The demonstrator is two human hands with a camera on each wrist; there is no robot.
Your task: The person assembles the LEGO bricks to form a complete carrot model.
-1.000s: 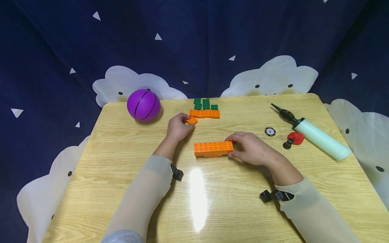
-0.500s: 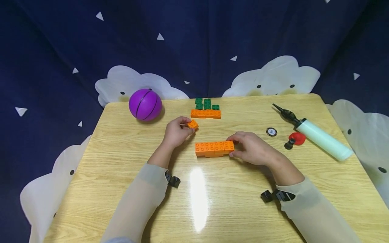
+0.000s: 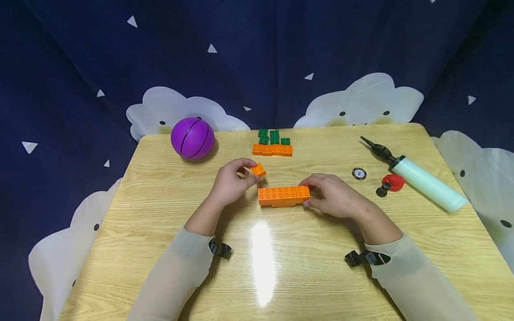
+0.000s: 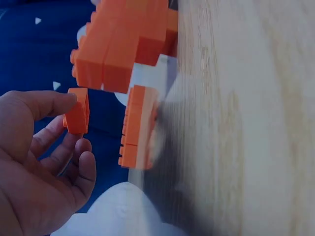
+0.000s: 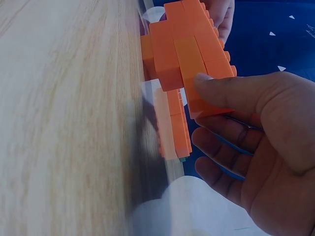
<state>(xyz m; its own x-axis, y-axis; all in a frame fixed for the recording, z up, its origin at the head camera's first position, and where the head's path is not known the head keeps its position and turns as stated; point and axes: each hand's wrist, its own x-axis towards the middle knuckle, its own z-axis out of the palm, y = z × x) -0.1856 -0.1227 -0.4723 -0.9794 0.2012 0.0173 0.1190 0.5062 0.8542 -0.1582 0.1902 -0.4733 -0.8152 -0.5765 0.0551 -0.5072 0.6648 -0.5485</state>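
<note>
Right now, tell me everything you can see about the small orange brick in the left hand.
The small orange brick is a studded square block that looks like glossy plastic, one piece on its own. The left hand pinches it between thumb and fingers, tilted, with its studs facing up. It sits just beyond the left end of the long orange block assembly on the wooden table, apart from it, and nearer than the row of orange bricks.

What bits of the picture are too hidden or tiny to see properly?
- Head view: the right hand covers the right end of the orange block row.
- Head view: the print on the small round disc is too small to read.
- Left wrist view: the studs on the small orange block are hidden; it shows edge-on, pinched by the left hand.
</note>
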